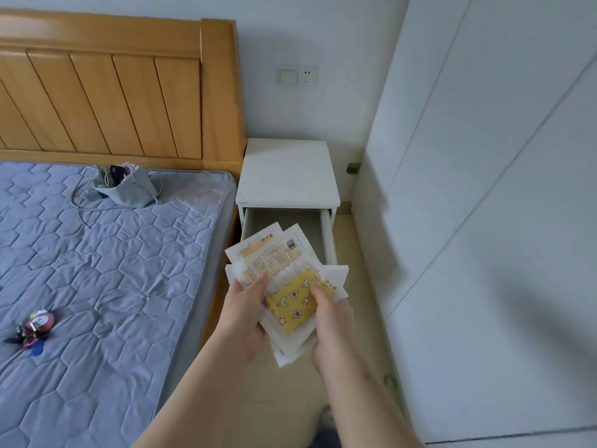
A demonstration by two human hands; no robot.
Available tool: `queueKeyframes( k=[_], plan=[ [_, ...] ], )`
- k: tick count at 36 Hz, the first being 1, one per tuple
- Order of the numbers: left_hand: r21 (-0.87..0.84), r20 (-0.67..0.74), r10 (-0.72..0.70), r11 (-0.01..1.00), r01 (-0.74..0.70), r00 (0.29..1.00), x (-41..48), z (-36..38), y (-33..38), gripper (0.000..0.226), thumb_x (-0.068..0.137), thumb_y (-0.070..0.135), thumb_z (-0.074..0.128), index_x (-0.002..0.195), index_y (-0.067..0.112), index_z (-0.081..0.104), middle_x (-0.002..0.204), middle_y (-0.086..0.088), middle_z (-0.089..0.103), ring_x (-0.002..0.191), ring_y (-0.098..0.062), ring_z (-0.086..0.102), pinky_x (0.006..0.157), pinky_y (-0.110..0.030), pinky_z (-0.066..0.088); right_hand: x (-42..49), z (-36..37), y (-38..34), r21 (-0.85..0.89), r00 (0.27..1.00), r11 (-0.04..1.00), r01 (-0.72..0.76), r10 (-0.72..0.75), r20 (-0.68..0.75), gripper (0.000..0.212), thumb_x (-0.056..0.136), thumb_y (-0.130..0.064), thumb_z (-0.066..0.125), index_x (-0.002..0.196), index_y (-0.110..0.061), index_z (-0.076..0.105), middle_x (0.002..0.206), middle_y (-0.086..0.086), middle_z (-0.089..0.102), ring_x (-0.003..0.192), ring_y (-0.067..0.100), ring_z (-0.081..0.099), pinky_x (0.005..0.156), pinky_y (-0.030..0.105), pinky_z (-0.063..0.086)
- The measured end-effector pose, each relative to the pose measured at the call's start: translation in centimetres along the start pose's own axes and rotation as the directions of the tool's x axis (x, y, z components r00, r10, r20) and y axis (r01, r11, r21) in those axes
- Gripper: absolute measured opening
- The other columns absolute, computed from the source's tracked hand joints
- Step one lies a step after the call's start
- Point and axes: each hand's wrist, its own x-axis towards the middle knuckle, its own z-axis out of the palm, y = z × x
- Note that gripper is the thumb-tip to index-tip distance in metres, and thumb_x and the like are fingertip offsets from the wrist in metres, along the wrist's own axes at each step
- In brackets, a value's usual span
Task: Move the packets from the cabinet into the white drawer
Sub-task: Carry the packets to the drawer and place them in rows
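Packets (274, 253): a fanned stack of flat white sachets, printed faces up, with a yellow patterned packet (292, 305) uppermost at the near end; held in the air over the front edge of the white drawer (330, 240), not yet resting in it.

Left hand (245, 315): grips the stack's left edge, thumb on top, fingers curled beneath; right hand (329, 321): pinches the right edge at the yellow packet, thumb over it.

Handling, as judged: the step is the lowering-in; the fan looks loose, so square it between both hands first; tip the far end down into the open cavity, keep it inside the side walls, and let go only once it lies flat; slippery faces may slide apart otherwise.

Orientation: long axis runs away from the person, roughly along the drawer's pull direction, the far end leaning slightly left; the yellow packet sits turned corner-on.

Surroundings: drawer pulled out of a white nightstand (287, 169); bed with grey quilted mattress (113, 270) just left; tall white cabinet doors (484, 189) on the right.
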Motion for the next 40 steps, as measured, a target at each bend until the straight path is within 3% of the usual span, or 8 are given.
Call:
queueKeyframes(
  k=[7,11,15,20,26,32,36,40],
  plan=[
    [0.003,-0.138,0.024,1.000,-0.024,0.990,12.2,3.4,2.9,0.017,0.097,0.010,0.048,0.110,0.016,0.057,0.107,-0.011,0.067,0.094,-0.033,0.066,0.079,-0.055,0.052,12.4,4.5,-3.6,-0.105,0.994,0.992,-0.062,0.071,0.085,0.018,0.093,-0.016,0.057,0.110,-0.013,0.060,0.081,-0.001,0.065,0.066,0.010,0.061,0.039,0.013,0.044],
    [-0.004,-0.213,0.023,1.000,-0.025,0.977,18.6,6.1,4.6,0.015,0.096,0.009,0.049,0.100,0.019,0.059,0.106,-0.009,0.068,0.097,-0.032,0.065,0.086,-0.054,0.051,19.7,6.7,-6.4,-0.192,0.984,0.977,-0.097,0.123,0.132,0.019,0.091,-0.019,0.060,0.109,-0.014,0.062,0.091,0.001,0.070,0.076,0.013,0.067,0.054,0.023,0.052],
    [-0.039,-0.260,0.013,0.999,-0.024,0.965,23.7,8.0,6.0,0.018,0.097,0.009,0.047,0.111,0.015,0.058,0.111,-0.011,0.067,0.099,-0.032,0.065,0.082,-0.052,0.052,25.5,9.0,-8.3,-0.252,0.971,0.959,-0.129,0.173,0.164,0.010,0.092,-0.020,0.061,0.101,-0.019,0.064,0.089,0.000,0.071,0.076,0.013,0.068,0.061,0.028,0.054],
    [-0.107,-0.283,-0.019,0.994,-0.012,0.959,29.1,8.4,7.0,0.024,0.096,0.006,0.048,0.116,0.014,0.057,0.109,-0.010,0.068,0.099,-0.030,0.066,0.077,-0.049,0.053,31.1,11.2,-8.8,-0.286,0.960,0.944,-0.166,0.221,0.173,0.011,0.092,-0.019,0.061,0.102,-0.018,0.063,0.092,0.001,0.071,0.074,0.011,0.068,0.055,0.025,0.052],
    [-0.123,-0.258,-0.100,0.990,0.070,0.961,34.3,7.4,6.8,0.032,0.095,0.004,0.048,0.124,0.016,0.053,0.115,-0.009,0.066,0.100,-0.030,0.065,0.071,-0.048,0.053,35.9,12.5,-7.5,-0.318,0.959,0.927,-0.200,0.252,0.132,0.011,0.092,-0.019,0.059,0.102,-0.019,0.063,0.095,0.004,0.071,0.085,0.020,0.069,0.077,0.040,0.057],
    [-0.032,-0.168,-0.142,0.990,0.138,0.976,39.3,5.7,6.9,0.038,0.092,0.005,0.051,0.125,0.023,0.052,0.117,-0.007,0.067,0.100,-0.032,0.067,0.073,-0.053,0.056,39.7,13.8,-5.2,-0.278,0.957,0.927,-0.251,0.280,0.072,0.014,0.094,-0.019,0.056,0.107,-0.019,0.060,0.096,0.005,0.071,0.088,0.022,0.068,0.078,0.041,0.056],
    [0.011,-0.185,-0.166,0.985,0.171,0.969,43.1,4.9,5.9,0.035,0.091,0.005,0.054,0.118,0.027,0.055,0.113,-0.006,0.068,0.097,-0.030,0.068,0.080,-0.056,0.053,43.4,13.8,-3.4,-0.283,0.956,0.926,-0.249,0.281,0.079,0.010,0.094,-0.018,0.057,0.102,-0.021,0.062,0.091,0.001,0.072,0.080,0.015,0.069,0.062,0.030,0.055],
    [0.036,-0.210,-0.221,0.972,0.234,0.952,46.8,4.5,4.0,0.032,0.090,0.005,0.055,0.108,0.031,0.059,0.107,-0.004,0.070,0.097,-0.030,0.067,0.084,-0.057,0.052,47.1,13.1,-1.2,-0.275,0.948,0.925,-0.264,0.301,0.102,0.012,0.094,-0.015,0.055,0.099,-0.022,0.063,0.091,0.002,0.073,0.083,0.017,0.070,0.071,0.035,0.056]
  ],
)
